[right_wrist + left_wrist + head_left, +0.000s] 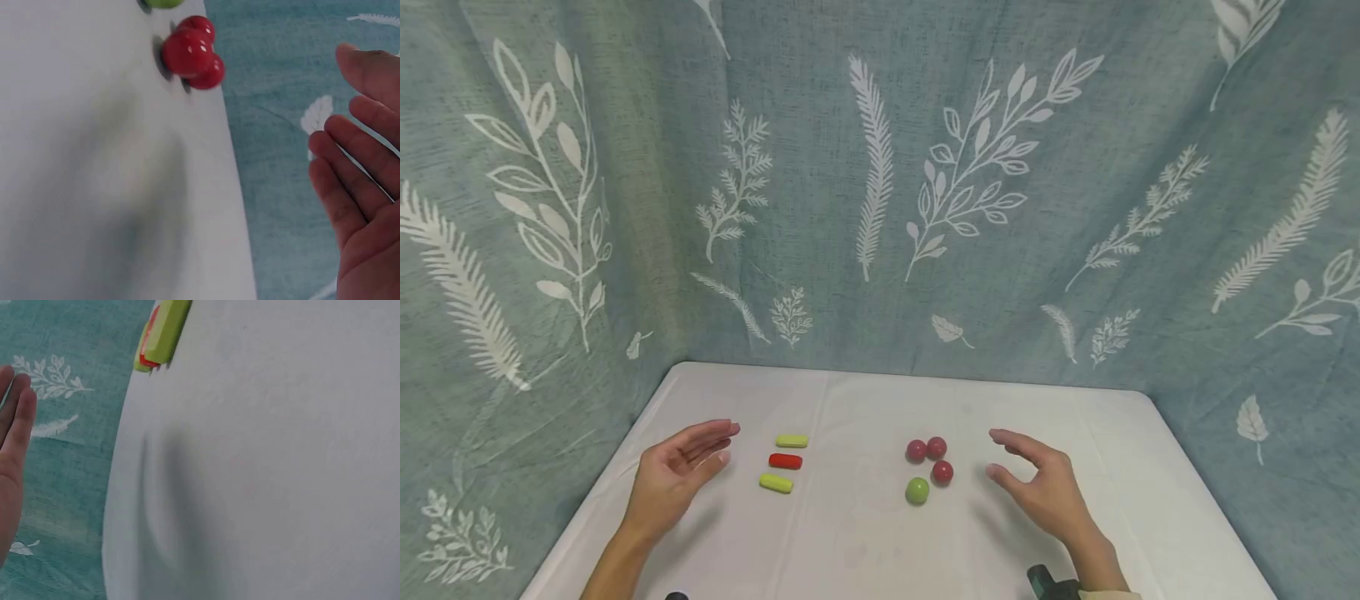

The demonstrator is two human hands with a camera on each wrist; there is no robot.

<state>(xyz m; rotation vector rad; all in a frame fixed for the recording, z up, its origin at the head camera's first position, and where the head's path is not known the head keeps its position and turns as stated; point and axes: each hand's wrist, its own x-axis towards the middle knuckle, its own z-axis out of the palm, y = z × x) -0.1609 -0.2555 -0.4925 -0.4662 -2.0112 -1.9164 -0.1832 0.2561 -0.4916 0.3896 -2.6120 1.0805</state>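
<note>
Right wrist: a dark device (1060, 588) sat beside a pale sleeve (1109, 595).
Left hand: from where I stood, the left hand (658, 483) hovered above the white surface (850, 550), left of the bars, its fingers nearly straight, thumb apart, holding nothing.
Right hand: the right hand (1047, 492) hovered right of the balls, fingers gently bent, thumb apart, holding nothing; that curve looked well suited to a round thing.
Green ball: the green ball (917, 491) sat nearest of the balls; a nudge could have rolled it, so a slow pinch from both sides seemed wise.
Near yellow-green bar: this bar (776, 483) lay slightly slanted; a pinch across its narrow width looked surest.
Near red ball: this ball (942, 473) sat closest to the right fingers, which favoured coming in from the right.
Red bar: the red bar (786, 461) lay between its neighbours, apart from both; fingers lowered from above would have spared them.
Far red balls: the left one (916, 451) and right one (936, 448) sat close, perhaps touching; a straight lift seemed safest.
Far yellow-green bar: this bar (792, 441) lay farthest.
Leafy cloth: the blue-green cloth (902, 317) hung behind everything.
</note>
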